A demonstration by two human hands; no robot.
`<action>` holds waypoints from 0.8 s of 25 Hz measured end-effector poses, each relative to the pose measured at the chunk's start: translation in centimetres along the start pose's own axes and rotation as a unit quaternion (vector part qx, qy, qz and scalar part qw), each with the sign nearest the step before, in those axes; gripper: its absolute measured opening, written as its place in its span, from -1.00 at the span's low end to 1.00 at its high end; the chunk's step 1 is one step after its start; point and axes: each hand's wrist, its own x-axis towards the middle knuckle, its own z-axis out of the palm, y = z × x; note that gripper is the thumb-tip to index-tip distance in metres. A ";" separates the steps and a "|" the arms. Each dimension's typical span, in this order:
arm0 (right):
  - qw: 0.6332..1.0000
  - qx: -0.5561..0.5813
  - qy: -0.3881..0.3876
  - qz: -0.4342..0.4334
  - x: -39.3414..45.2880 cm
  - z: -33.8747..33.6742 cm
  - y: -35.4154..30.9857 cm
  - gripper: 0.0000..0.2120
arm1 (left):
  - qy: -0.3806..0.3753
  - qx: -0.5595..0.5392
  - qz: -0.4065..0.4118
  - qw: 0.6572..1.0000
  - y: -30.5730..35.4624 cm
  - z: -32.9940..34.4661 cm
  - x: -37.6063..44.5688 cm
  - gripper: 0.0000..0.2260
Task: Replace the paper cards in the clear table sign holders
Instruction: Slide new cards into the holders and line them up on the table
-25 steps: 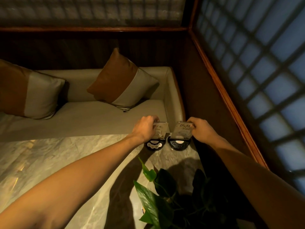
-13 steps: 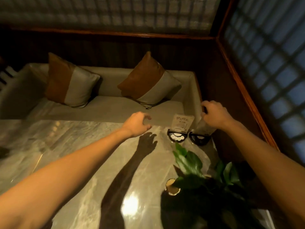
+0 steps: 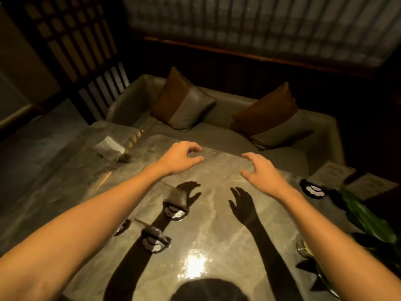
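Both my hands hover empty over the far middle of the marble table (image 3: 208, 231), fingers spread. My left hand (image 3: 181, 158) and my right hand (image 3: 261, 171) are about a hand's width apart. Two clear sign holders with paper cards stand at the far right corner: one (image 3: 325, 179) on a black base, the other (image 3: 368, 184) partly behind leaves. Below my left forearm stand two more holders on black bases, one (image 3: 175, 205) farther, one (image 3: 155, 237) nearer, plus a third base (image 3: 122, 228) half hidden by my arm. Whether these hold cards is unclear.
A potted plant (image 3: 366, 218) fills the table's right edge. A small stand or box (image 3: 111, 148) sits at the far left corner. Beyond the table runs a bench sofa (image 3: 217, 131) with two brown-and-grey cushions. Dark lattice walls enclose the booth.
Both hands let go of the two carded holders at the right corner and moved left to the table's middle. The view swung left, bringing more holders into sight.
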 end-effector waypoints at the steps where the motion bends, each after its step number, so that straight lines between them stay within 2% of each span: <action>1: 1.000 0.010 -0.009 -0.007 -0.2 1.9 -2.0 -0.44 | 0.005 -0.002 -0.010 1.000 -1.6 -1.1 -1.1 -0.63; 5: 0.998 0.021 -0.046 -0.037 -0.1 7.9 -8.0 -0.43 | -0.013 -0.008 -0.041 0.999 -6.8 -3.0 -5.3 -0.60; 12: 0.991 -0.013 -0.126 -0.033 1.1 14.7 -11.9 -0.45 | -0.206 -0.044 -0.052 0.976 -12.7 -1.1 -12.5 -0.46; 14: 0.990 -0.024 -0.137 -0.029 1.1 15.9 -12.2 -0.51 | -0.251 -0.023 -0.064 0.966 -14.1 -0.1 -13.8 -0.49; 16: 0.989 -0.037 -0.139 -0.041 1.4 17.0 -12.2 -0.62 | -0.249 -0.010 -0.070 0.966 -15.7 0.9 -14.5 -0.64; 20: 0.990 -0.039 -0.125 -0.045 2.7 17.4 -11.9 -0.81 | -0.177 -0.042 -0.073 0.981 -16.8 2.0 -14.6 -0.86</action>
